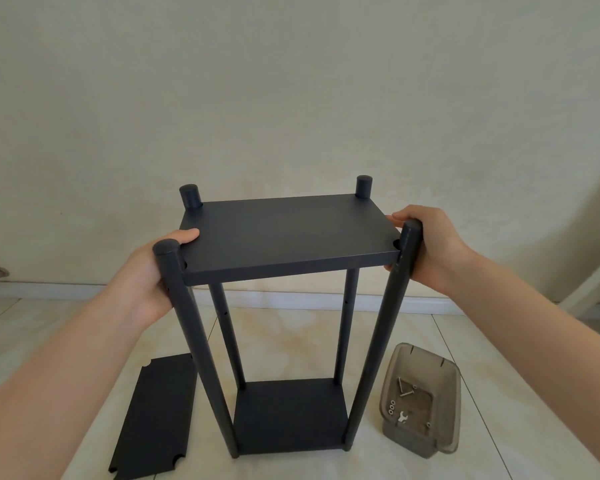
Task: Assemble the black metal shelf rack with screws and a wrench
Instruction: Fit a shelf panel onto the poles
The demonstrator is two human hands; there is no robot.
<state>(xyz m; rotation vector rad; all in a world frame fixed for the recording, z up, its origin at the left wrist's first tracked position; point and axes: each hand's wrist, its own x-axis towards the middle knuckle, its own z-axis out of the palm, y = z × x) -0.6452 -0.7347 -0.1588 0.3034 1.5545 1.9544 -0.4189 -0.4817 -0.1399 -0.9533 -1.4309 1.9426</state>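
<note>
My left hand (153, 271) and right hand (426, 244) each grip an end of the top shelf (288, 233). The rack (290, 414) stands on the floor (291, 341), toward its wall edge. If the shelf is unscrewed and I let go, I judge it could slide down the 4 posts (201, 358).

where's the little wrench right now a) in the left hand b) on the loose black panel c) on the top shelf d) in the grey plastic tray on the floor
d: the wrench lies among screws in the grey tray, beside the rack.
</note>
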